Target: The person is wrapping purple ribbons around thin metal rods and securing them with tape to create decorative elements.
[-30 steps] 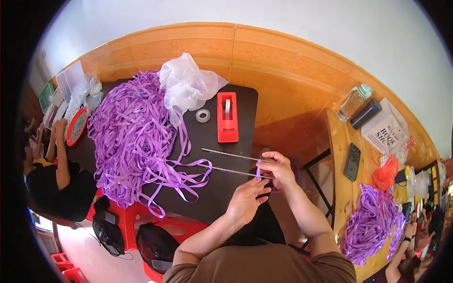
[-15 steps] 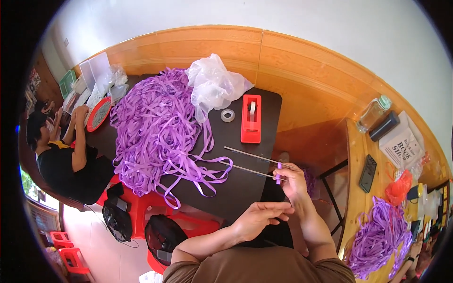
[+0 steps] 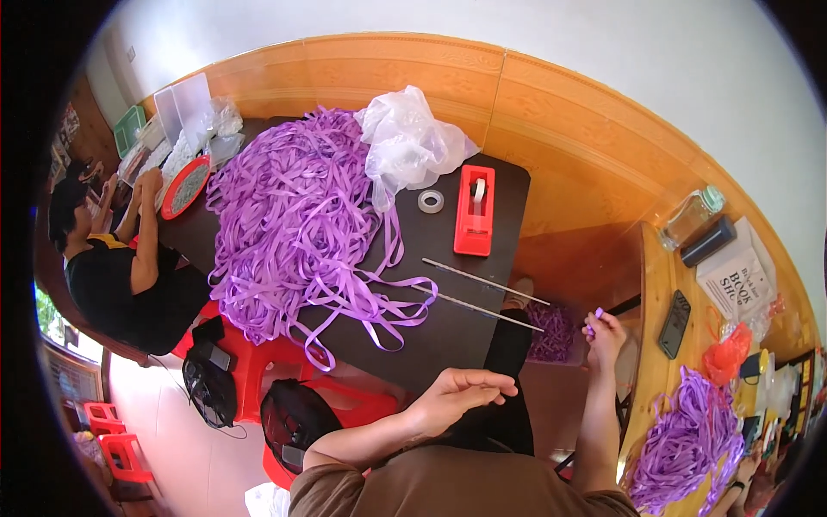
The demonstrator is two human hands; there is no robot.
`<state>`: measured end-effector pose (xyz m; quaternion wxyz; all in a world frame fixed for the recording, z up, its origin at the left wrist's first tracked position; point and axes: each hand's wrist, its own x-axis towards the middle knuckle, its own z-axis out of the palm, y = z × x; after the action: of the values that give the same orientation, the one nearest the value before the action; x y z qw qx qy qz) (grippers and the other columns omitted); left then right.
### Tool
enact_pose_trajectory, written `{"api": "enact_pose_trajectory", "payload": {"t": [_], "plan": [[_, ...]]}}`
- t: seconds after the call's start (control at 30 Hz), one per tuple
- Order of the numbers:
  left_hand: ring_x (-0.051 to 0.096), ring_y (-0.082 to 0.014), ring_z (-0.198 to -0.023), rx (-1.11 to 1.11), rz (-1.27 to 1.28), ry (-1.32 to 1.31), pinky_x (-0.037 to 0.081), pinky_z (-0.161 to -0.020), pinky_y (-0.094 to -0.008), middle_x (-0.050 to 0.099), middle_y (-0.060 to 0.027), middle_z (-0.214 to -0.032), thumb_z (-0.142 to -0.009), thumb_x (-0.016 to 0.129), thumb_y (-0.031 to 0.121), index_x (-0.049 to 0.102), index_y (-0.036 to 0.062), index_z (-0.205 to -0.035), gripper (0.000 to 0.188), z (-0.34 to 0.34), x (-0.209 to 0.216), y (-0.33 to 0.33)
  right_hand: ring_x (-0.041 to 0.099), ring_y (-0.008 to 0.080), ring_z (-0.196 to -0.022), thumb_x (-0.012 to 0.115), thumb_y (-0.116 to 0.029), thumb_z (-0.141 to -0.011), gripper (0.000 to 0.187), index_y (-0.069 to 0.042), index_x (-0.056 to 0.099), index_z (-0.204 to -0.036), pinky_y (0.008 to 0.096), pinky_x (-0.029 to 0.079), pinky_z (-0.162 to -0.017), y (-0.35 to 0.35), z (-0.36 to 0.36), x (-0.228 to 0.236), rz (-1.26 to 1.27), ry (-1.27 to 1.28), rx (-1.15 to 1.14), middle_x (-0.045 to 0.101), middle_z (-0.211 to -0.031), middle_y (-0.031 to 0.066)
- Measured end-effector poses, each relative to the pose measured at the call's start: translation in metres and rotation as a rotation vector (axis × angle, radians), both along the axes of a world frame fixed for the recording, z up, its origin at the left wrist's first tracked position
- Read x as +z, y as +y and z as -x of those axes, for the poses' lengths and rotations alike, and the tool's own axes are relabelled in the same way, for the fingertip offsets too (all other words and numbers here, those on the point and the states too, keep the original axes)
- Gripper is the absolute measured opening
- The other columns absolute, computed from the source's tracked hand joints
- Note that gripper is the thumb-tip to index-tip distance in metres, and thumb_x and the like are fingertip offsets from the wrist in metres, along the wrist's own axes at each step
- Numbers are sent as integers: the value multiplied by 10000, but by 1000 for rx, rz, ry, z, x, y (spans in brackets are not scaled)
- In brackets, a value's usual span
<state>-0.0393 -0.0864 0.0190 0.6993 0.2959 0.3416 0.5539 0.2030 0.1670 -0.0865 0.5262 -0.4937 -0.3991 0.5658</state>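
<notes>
My right hand [image 3: 606,334] is closed on a small purple piece of ribbon [image 3: 599,315], beyond the right edge of the dark table. My left hand [image 3: 455,398] is held in front of my body with its fingers stretched out and nothing in it. Two thin metal rods [image 3: 487,281] jut over the table's right edge, their ends bare. A strand from the big heap of purple ribbon [image 3: 293,215] reaches the nearer rod [image 3: 482,310]. Below my right hand, a bin holds more purple ribbon [image 3: 554,334].
A red tape dispenser [image 3: 474,211], a tape roll [image 3: 431,202] and a clear plastic bag [image 3: 413,138] are on the table [image 3: 396,366]. On the wooden bench at right are a phone [image 3: 674,324], a bottle [image 3: 692,220] and another ribbon pile [image 3: 689,444]. A person [image 3: 121,276] sits at left.
My right hand has moved right, off the rods, taking the small purple ribbon piece away from their ends. My left hand stays stretched out; the whole view has shifted slightly.
</notes>
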Motion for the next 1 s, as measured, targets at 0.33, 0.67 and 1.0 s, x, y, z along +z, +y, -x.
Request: {"api": "enact_pose_trajectory", "payload": {"t": [0.33,0.67,1.0], "plan": [[595,-155,-979,194,-90,116,460,-887,-274,638,-118,-1092,-944,486,28,603,-31,-1170,262,18,5,-19,584,183,-607,629,92,-754,340,-114,532,-1007,260,482,-458,28,-37,-95,316,98,-64,592,-784,63],[547,-109,-999,-97,-25,140,430,-873,-241,608,-71,-1114,-946,532,94,524,-2,-1268,336,-55,-23,21,616,141,-630,674,68,-759,423,-61,528,-1136,238,481,-496,-72,8,35,121,209,471,652,-826,101],[581,-85,-850,184,141,-5,458,-743,-226,645,-51,-955,-893,637,128,613,-28,-1095,257,-106,-71,88,582,79,-661,668,86,-758,484,-44,475,-1182,207,466,-557,-107,-7,52,53,24,624,609,-790,32]]}}
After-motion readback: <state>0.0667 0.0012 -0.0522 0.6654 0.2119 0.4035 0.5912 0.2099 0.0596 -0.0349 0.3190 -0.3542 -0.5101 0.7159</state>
